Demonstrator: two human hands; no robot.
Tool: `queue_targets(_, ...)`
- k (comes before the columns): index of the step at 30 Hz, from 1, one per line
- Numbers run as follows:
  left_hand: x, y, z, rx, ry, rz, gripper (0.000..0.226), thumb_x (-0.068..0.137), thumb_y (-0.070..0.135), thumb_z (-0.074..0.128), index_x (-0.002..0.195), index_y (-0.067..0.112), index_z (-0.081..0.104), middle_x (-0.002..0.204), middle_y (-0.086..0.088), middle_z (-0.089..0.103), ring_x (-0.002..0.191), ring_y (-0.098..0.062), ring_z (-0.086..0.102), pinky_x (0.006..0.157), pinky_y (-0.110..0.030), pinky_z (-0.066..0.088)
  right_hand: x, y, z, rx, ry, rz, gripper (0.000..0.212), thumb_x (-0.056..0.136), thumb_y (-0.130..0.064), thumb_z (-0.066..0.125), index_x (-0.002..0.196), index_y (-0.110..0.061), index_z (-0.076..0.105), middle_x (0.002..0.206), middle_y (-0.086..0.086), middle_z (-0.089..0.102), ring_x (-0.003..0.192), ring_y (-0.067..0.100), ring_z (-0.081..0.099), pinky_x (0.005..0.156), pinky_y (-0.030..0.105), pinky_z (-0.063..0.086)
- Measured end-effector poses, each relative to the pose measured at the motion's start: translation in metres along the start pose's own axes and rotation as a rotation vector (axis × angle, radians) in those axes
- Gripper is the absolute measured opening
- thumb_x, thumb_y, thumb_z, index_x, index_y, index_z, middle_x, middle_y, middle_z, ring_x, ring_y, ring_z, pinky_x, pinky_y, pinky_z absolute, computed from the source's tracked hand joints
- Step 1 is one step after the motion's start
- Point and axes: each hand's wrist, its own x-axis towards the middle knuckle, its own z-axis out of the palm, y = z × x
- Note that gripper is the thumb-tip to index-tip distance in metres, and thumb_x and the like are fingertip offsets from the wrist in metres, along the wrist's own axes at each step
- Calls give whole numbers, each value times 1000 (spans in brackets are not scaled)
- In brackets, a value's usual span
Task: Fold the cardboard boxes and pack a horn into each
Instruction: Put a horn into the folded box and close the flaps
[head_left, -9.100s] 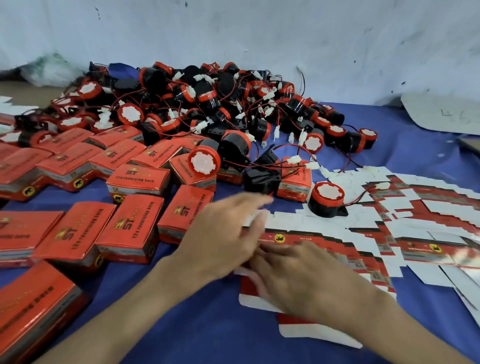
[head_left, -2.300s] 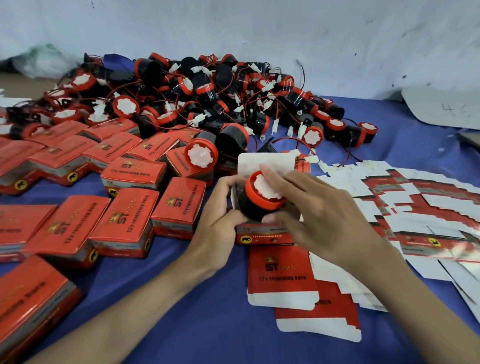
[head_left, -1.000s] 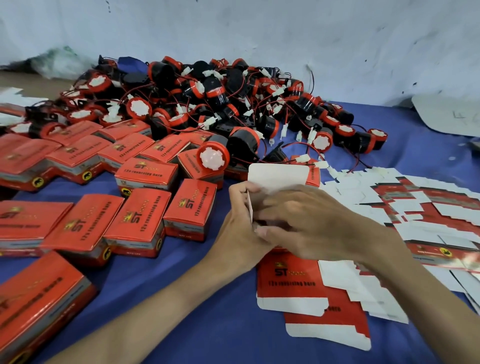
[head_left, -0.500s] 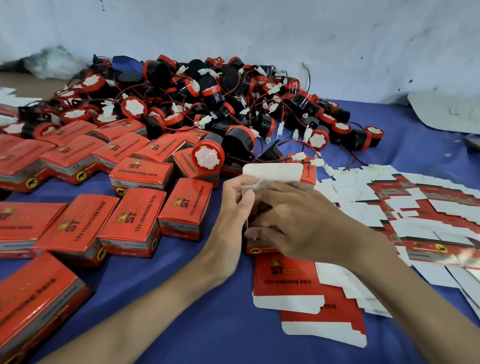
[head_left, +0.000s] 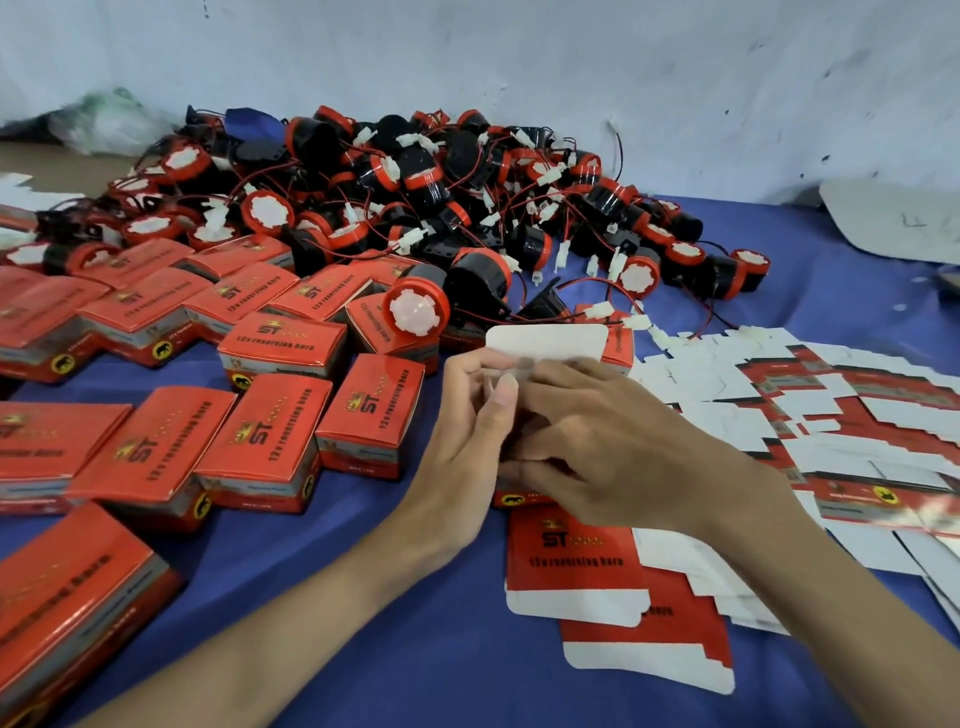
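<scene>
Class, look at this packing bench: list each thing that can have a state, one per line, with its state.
Half-made box: top flap up, not closed.
Left hand: grips the box's left side.
Right hand: holds the box from above.
Finished boxes: closed.
Flat boxes: unfolded, lying flat.
Horns: loose, heaped, unpacked.

1. One of the flat sheets (head_left: 779, 415), which I was pressing down 9.1 s ago, now stands folded as a box (head_left: 548, 340) with its white lid flap upright.
2. The horn that stood beside the sheets has left that spot. 2.3 s ago I was lowering it into the box, and it is now hidden beneath my fingers.
3. My right hand (head_left: 613, 452) has released the horn and curls over the box's open top.
4. My left hand (head_left: 467, 441) has moved from the sheet to grip the box's left side.
</scene>
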Motion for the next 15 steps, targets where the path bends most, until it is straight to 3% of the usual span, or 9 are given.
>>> queue_targets(3, 3, -1, -1, 29, 11, -10, 28, 92, 42, 54, 113, 41, 35, 115, -1, 58, 107, -6, 59, 87, -23, 51, -10, 0, 8, 190, 428, 49, 20, 90, -17, 56, 76, -12, 69, 104, 10, 60, 100, 18, 51, 87, 29, 41)
queue_targets(5, 5, -2, -1, 46, 22, 0, 48, 89, 27, 66, 115, 39, 28, 118, 2, 57, 107, -7, 60, 88, -28, 52, -25, 6, 11, 218, 709, 212, 13, 87, -9, 55, 80, -4, 65, 97, 14, 55, 95, 17, 52, 83, 25, 41)
queue_targets(6, 6, -4, -1, 59, 27, 5, 54, 89, 15, 65, 117, 37, 25, 119, 2, 57, 106, -5, 61, 86, -24, 52, -34, 10, 14, 252, 758, 285, 14, 86, -7, 53, 84, 1, 64, 95, 12, 54, 95, 17, 54, 80, 27, 44)
queue_targets(8, 6, -7, 1, 65, 49, 2, 67, 89, -1, 61, 122, 42, 22, 121, 2, 58, 106, -4, 61, 85, -18, 50, -49, 12, 20, 371, 712, 339, 18, 86, -7, 49, 90, 4, 64, 94, 9, 59, 94, 20, 59, 77, 36, 49)
queue_targets(10, 5, -8, 2, 68, 76, 1, 77, 88, -4, 61, 128, 48, 20, 123, 4, 59, 109, -4, 60, 86, -16, 49, -55, 10, 26, 398, 581, 287, 23, 87, -9, 49, 90, 1, 69, 98, 4, 67, 97, 15, 63, 83, 35, 52)
queue_targets(13, 6, -8, 2, 242, 78, 39, 52, 86, 3, 66, 117, 37, 42, 108, 16, 63, 103, 3, 60, 78, -8, 46, -52, 5, 28, 489, 415, 282, 21, 89, -22, 52, 97, -13, 70, 103, -4, 71, 102, 9, 65, 95, 35, 49)
queue_targets(15, 7, -7, 1, 403, 97, 70, 27, 84, 7, 70, 100, 21, 54, 93, 13, 63, 88, 2, 61, 66, -12, 48, -47, 3, 21, 821, 395, 446, 26, 88, -43, 54, 106, -24, 54, 98, -6, 74, 101, 12, 67, 89, 30, 52)
